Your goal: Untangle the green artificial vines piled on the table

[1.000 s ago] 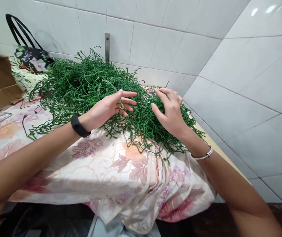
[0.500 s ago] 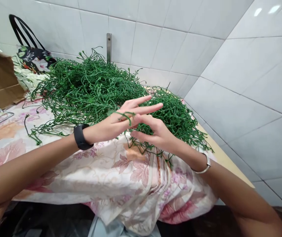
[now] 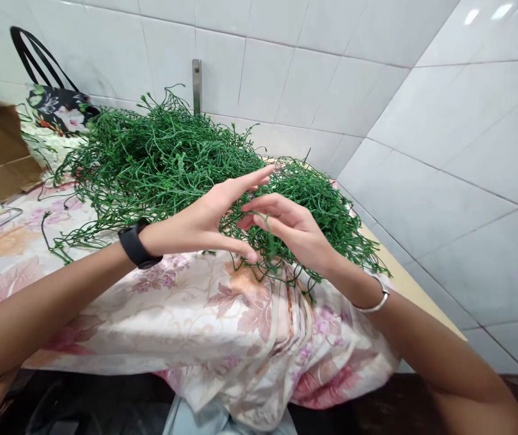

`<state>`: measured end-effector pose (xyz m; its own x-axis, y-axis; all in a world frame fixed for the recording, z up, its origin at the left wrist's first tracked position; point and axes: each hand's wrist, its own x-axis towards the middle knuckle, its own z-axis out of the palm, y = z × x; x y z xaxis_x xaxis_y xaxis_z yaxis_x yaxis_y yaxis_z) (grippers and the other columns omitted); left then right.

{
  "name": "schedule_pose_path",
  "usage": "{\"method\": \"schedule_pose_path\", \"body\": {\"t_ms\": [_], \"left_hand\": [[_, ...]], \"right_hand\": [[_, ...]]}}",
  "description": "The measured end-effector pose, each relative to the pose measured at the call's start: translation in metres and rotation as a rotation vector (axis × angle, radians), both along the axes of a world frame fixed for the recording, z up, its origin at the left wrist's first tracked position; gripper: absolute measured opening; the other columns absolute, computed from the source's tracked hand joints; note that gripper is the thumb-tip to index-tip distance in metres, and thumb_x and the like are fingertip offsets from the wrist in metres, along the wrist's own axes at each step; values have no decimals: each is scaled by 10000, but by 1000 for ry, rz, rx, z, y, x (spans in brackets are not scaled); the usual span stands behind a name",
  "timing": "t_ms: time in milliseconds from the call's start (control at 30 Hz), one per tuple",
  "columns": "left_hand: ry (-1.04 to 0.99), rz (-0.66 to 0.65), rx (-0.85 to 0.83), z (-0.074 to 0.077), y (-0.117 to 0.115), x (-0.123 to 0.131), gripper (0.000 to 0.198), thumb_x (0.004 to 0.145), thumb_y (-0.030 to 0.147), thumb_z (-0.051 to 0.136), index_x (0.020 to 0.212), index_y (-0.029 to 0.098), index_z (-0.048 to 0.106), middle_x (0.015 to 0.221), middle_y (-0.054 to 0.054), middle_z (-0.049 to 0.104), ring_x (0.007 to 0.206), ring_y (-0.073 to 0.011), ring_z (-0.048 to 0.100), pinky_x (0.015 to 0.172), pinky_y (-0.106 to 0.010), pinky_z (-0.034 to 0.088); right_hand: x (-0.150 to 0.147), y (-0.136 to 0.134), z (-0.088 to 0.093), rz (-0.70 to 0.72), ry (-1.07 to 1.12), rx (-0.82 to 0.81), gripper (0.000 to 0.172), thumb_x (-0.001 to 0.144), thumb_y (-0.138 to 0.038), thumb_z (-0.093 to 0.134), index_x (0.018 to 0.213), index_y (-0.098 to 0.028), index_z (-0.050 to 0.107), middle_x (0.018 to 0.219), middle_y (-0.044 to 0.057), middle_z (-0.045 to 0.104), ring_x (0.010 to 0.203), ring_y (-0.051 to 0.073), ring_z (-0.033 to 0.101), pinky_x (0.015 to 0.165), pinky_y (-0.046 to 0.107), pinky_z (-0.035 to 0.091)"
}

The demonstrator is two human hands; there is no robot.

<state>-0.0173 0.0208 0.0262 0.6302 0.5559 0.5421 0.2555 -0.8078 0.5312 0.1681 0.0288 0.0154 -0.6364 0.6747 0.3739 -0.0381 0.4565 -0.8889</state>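
Two arms (image 3: 66, 296) crossing the front edge of the table (image 3: 399, 276), left hand (image 3: 209, 216) hovering empty, thumb spreading, right hand (image 3: 299, 232) curling beside blurred stem (image 3: 271, 243), grip unclear

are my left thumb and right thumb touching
Apart: the head view shows a gap between left thumb and right thumb, with green stems visible through it.
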Motion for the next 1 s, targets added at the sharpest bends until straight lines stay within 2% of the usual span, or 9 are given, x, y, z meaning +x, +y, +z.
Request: {"method": "schedule_pose_path", "body": {"t_ms": [133, 333, 533, 633, 700, 767, 833, 900, 1000], "left_hand": [[90, 69, -40, 0, 12, -10, 698, 621, 409, 685, 1230, 196, 419, 1124, -88, 564, 1011, -212, 526, 866, -329, 406], [17, 109, 14, 8, 8, -11, 576, 598, 357, 709, 1112, 172, 525, 1138, -81, 561, 1055, -203, 495, 910, -322, 371], [-258, 163, -41, 38, -34, -13, 391, 581, 289, 733, 942, 185, 624, 1001, -59, 619, 986, -217, 532, 906, -352, 384], [-327, 171, -18, 37, -63, -20, 334, 623, 400, 687, 902, 222, 644, 890, -46, 642, 904, -218, 564, 815, -350, 433], [-321, 65, 40, 29, -80, -24, 304, 691, 423, 626, 940, 250, 633, 790, -38, 648, 804, -192, 584, 738, -326, 455], [-237, -100, 109, 20, -95, -24, 290, 746, 387, 583, 1006, 261, 602, 699, -27, 641, 700, -158, 586, 676, -294, 464], [-103, -170, 149, 12, -107, -21, 289, 768, 367, 558, 1032, 248, 579, 672, -28, 634, 661, -143, 579, 647, -275, 465], [89, -124, 209, 5, -116, -16, 264, 792, 371, 520, 996, 216, 583, 673, -45, 626, 660, -155, 568, 618, -292, 447], [355, 69, 348, -4, -124, -11, 262, 844, 370, 419, 922, 179, 580, 710, -71, 604, 676, -178, 542, 592, -324, 402]], "right_hand": [[2, 3, 3, -52, 56, 1, 131, 816, -269, 501, 932, -222, 538, 885, -2, 596, 855, 92, 574, 854, 268, 437], [4, 11, -2, -123, 126, -37, 123, 814, -300, 504, 911, -230, 534, 848, -9, 587, 842, 86, 563, 874, 270, 418], [4, 12, 0, -184, 114, -62, 161, 802, -338, 513, 913, -226, 542, 852, 3, 590, 842, 105, 564, 851, 276, 427], [3, 12, -1, -193, 108, -66, 163, 797, -336, 522, 915, -228, 553, 854, 4, 597, 843, 109, 565, 845, 271, 421], [2, 13, -4, -183, 118, -64, 162, 798, -328, 521, 921, -229, 561, 852, 7, 598, 843, 113, 565, 841, 273, 418], [2, 15, -7, -170, 119, -56, 163, 801, -323, 518, 922, -227, 569, 850, 12, 599, 842, 118, 566, 840, 278, 416], [1, 16, -11, -172, 93, -47, 170, 797, -330, 522, 919, -226, 577, 849, 18, 602, 840, 126, 567, 844, 289, 417], [0, 17, -13, -179, 70, -40, 186, 786, -349, 531, 916, -227, 584, 848, 23, 606, 836, 135, 568, 845, 303, 423], [-2, 17, -12, -167, 88, -60, 195, 771, -360, 546, 908, -230, 594, 850, 23, 600, 841, 140, 567, 852, 311, 434]]}}
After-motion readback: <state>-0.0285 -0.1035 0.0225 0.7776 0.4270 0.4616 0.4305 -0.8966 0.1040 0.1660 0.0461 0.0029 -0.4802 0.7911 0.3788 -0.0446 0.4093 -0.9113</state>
